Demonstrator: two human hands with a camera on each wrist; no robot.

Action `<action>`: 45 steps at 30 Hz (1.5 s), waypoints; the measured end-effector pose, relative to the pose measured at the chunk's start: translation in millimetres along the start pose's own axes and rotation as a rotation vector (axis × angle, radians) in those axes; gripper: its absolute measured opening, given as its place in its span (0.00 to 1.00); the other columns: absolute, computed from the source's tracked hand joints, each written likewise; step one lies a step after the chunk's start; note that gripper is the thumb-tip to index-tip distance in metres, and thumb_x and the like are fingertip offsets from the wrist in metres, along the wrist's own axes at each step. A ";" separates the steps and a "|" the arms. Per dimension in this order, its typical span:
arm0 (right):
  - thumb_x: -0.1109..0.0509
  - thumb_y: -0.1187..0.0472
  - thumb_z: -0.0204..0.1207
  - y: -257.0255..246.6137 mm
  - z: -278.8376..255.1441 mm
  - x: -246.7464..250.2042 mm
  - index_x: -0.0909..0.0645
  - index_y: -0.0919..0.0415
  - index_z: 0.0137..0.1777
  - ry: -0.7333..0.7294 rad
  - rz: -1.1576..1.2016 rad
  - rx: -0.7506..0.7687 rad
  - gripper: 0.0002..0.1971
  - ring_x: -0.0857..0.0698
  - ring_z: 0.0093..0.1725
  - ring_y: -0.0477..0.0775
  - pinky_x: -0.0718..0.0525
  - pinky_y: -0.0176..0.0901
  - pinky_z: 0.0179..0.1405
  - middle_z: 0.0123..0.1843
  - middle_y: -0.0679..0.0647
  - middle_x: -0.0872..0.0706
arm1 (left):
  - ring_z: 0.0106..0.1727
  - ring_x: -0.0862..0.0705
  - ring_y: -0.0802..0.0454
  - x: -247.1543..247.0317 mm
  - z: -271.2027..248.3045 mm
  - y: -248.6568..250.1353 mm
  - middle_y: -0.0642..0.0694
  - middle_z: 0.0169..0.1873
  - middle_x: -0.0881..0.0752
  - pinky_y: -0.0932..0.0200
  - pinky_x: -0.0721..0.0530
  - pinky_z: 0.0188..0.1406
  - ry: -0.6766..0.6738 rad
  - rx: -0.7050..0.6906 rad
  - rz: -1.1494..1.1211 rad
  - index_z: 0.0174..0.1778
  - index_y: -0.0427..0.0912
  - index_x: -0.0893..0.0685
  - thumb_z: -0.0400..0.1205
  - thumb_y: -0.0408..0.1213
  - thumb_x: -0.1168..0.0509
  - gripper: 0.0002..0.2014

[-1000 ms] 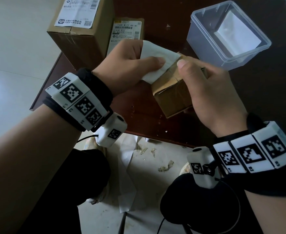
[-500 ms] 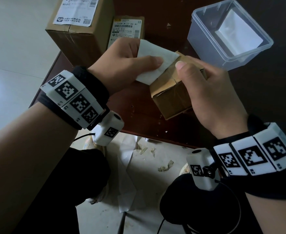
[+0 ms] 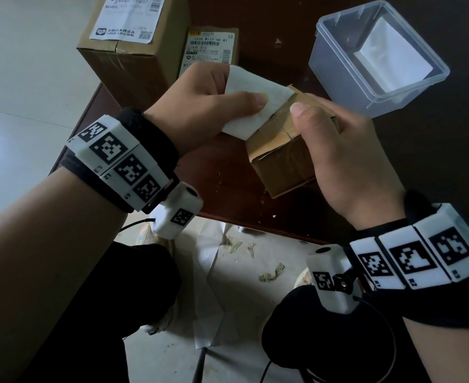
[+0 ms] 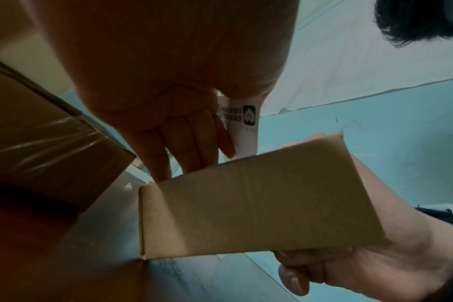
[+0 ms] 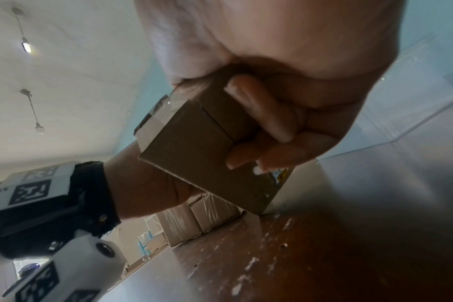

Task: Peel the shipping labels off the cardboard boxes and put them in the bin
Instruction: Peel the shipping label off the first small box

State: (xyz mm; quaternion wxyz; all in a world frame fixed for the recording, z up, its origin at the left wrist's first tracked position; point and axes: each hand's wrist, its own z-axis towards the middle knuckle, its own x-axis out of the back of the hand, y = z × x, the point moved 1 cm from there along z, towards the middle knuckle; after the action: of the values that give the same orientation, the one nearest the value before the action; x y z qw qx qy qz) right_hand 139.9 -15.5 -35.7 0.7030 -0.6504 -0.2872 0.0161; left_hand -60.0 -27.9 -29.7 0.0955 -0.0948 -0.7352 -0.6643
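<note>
Upper left of the head view, two taped brown boxes [image 3: 122, 64] [image 3: 214, 47] keep their printed labels – work left. The clear plastic bin [image 3: 338, 87], upper right, holds one white sheet. At centre my right hand [image 3: 346, 161] clasps the small matte box [image 3: 280, 158]; my left hand [image 3: 208, 106] pinches its half-lifted papery label [image 3: 255, 106].

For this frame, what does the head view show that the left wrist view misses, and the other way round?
Head only: the clear plastic bin with a white sheet inside, and two other boxes bearing labels. Left wrist only: the printed face of the peeled label and the small box's plain underside. Both: the left hand pinching the label while the right hand grips the small box.
</note>
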 end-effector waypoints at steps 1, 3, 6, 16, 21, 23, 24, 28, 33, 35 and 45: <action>0.41 0.42 0.87 0.4 0.1 0.0 0.18 0.53 0.45 -0.002 0.000 0.008 0.18 0.21 0.30 0.39 0.26 0.27 0.27 0.28 0.41 0.21 | 0.41 0.08 0.59 0.1 0.0 -0.1 0.52 0.38 0.06 0.67 0.15 0.38 0.001 0.002 -0.003 0.51 0.39 0.11 0.85 0.33 0.30 0.03; 0.40 0.46 0.92 0.6 -0.1 -0.3 0.20 0.52 0.43 -0.007 -0.001 0.017 0.17 0.22 0.29 0.37 0.27 0.25 0.26 0.26 0.39 0.22 | 0.41 0.08 0.59 0.0 -0.5 -0.1 0.53 0.38 0.06 0.67 0.15 0.38 -0.004 0.007 -0.016 0.50 0.40 0.11 0.85 0.33 0.30 0.03; 0.41 0.52 0.95 0.6 -0.3 -0.9 0.24 0.48 0.38 -0.015 -0.003 0.023 0.19 0.23 0.27 0.37 0.28 0.24 0.26 0.23 0.36 0.24 | 0.40 0.09 0.60 1.1 -0.8 -0.1 0.53 0.37 0.06 0.68 0.15 0.37 -0.009 0.009 -0.030 0.49 0.41 0.11 0.85 0.32 0.30 0.03; 0.41 0.50 0.93 -1.1 -0.2 -1.8 0.24 0.47 0.39 -0.042 0.024 0.022 0.18 0.21 0.29 0.37 0.26 0.25 0.27 0.26 0.39 0.22 | 0.41 0.08 0.59 2.0 -1.8 -0.3 0.52 0.37 0.06 0.67 0.15 0.38 -0.016 0.030 -0.090 0.51 0.39 0.12 0.85 0.30 0.31 0.03; 0.41 0.51 0.94 -1.2 0.3 -1.7 0.23 0.45 0.40 -0.050 0.024 0.025 0.18 0.20 0.29 0.36 0.26 0.25 0.27 0.27 0.38 0.21 | 0.37 0.09 0.62 1.2 -3.7 1.8 0.55 0.33 0.07 0.70 0.16 0.34 -0.010 0.045 -0.087 0.48 0.41 0.12 0.86 0.30 0.32 0.04; 0.42 0.51 0.94 -1.5 0.2 -1.3 0.22 0.45 0.41 -0.050 0.027 0.022 0.17 0.19 0.30 0.36 0.25 0.25 0.27 0.27 0.39 0.20 | 0.37 0.09 0.62 1.9 -3.8 2.5 0.55 0.33 0.07 0.70 0.17 0.34 -0.006 0.048 -0.081 0.48 0.42 0.12 0.86 0.30 0.32 0.04; 0.42 0.51 0.94 -1.3 0.3 -1.0 0.22 0.45 0.41 -0.049 0.029 0.021 0.17 0.19 0.31 0.36 0.25 0.25 0.27 0.28 0.39 0.20 | 0.37 0.09 0.62 1.8 -3.8 2.7 0.55 0.33 0.08 0.70 0.16 0.35 -0.005 0.049 -0.080 0.48 0.42 0.12 0.86 0.30 0.32 0.04; 0.41 0.50 0.93 -0.5 0.7 -1.1 0.21 0.48 0.42 -0.041 0.037 0.013 0.16 0.19 0.30 0.37 0.24 0.26 0.27 0.28 0.40 0.20 | 0.36 0.10 0.63 1.2 -4.3 3.2 0.55 0.32 0.08 0.71 0.17 0.34 -0.013 0.050 -0.083 0.47 0.42 0.13 0.86 0.29 0.33 0.06; 0.41 0.47 0.90 0.1 1.3 -1.6 0.20 0.48 0.43 -0.040 0.054 0.014 0.15 0.19 0.31 0.37 0.24 0.27 0.27 0.28 0.40 0.20 | 0.37 0.10 0.61 2.7 -3.0 1.5 0.54 0.33 0.08 0.69 0.16 0.35 -0.007 0.067 -0.093 0.47 0.42 0.12 0.86 0.30 0.33 0.05; 0.42 0.46 0.88 -0.1 1.5 -1.8 0.21 0.47 0.42 -0.037 0.055 0.017 0.15 0.20 0.31 0.37 0.25 0.27 0.27 0.28 0.40 0.20 | 0.38 0.09 0.60 2.6 -2.4 0.2 0.52 0.34 0.07 0.67 0.15 0.35 0.001 0.080 -0.098 0.48 0.41 0.12 0.86 0.31 0.32 0.04; 0.42 0.44 0.85 2.1 2.5 -1.2 0.16 0.54 0.50 -0.021 0.062 -0.015 0.17 0.14 0.37 0.39 0.21 0.29 0.30 0.33 0.41 0.15 | 0.38 0.10 0.56 3.5 0.7 -7.2 0.49 0.36 0.08 0.64 0.14 0.36 0.025 0.119 -0.193 0.51 0.38 0.12 0.85 0.32 0.32 0.04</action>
State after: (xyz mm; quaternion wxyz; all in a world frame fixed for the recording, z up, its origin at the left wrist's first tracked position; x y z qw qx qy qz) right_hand 138.5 -13.4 -38.2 0.6944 -0.6639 -0.2744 0.0425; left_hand -65.3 -27.9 -35.7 0.0457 -0.0093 -0.7778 -0.6268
